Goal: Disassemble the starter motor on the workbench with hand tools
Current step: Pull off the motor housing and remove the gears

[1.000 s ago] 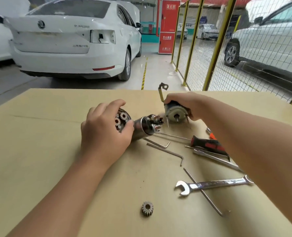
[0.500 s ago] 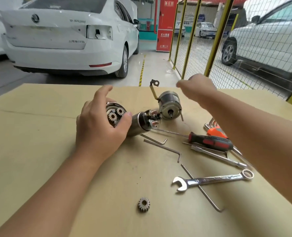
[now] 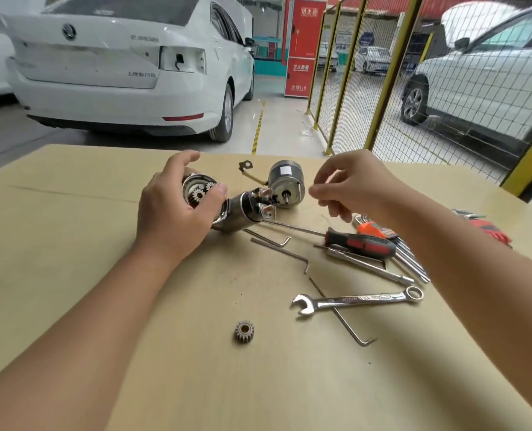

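The starter motor body lies on its side on the tan workbench, its open end showing small planet gears. My left hand grips that geared end, thumb on the rim. A separate round motor section with a short shaft and a bent terminal strap stands just behind it. My right hand hovers to the right of that section with fingers curled and apart, holding nothing. One loose pinion gear sits near the front.
Right of the motor lie a red-and-black screwdriver, several hex keys, an orange-handled key set, a combination wrench and a long hooked rod. Red gloves lie at far right. Beyond stand a white car and a yellow mesh fence.
My right hand let go of the round motor section, lifted away, and now hovers lower beside it. My left hand has stayed on the geared end, thumb shifted onto the rim.
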